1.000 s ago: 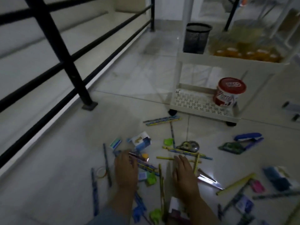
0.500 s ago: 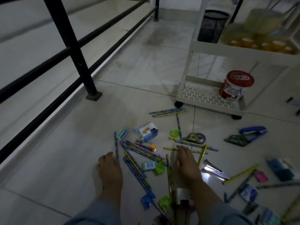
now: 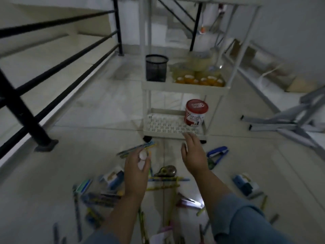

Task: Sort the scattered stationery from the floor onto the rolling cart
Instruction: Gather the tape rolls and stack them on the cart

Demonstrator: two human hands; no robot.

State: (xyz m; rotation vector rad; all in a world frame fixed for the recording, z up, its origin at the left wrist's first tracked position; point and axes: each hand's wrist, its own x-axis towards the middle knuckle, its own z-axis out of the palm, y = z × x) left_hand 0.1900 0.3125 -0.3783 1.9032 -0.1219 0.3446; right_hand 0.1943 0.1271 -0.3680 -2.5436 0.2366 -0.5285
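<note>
Change: left hand (image 3: 135, 170) and right hand (image 3: 193, 155), flat on the floor (image 3: 79, 155) a second ago, are now lifted toward the rolling cart (image 3: 175, 135).
Left hand: pinches a small white piece (image 3: 142, 155), perhaps an eraser.
Right hand: fingers straight, holding nothing, just before the bottom shelf.
Stationery: pencils (image 3: 98, 199), tape dispenser (image 3: 166, 171) and blue stapler (image 3: 218, 152) lie strewn on the floor.
Cart: black mesh cup (image 3: 156, 67) above, red-lidded tub (image 3: 196, 113) below.

A pale tiled floor (image 3: 88, 120) is dimly lit, bounded by a black railing (image 3: 21, 110) at left and a white wall (image 3: 290, 23) at right
</note>
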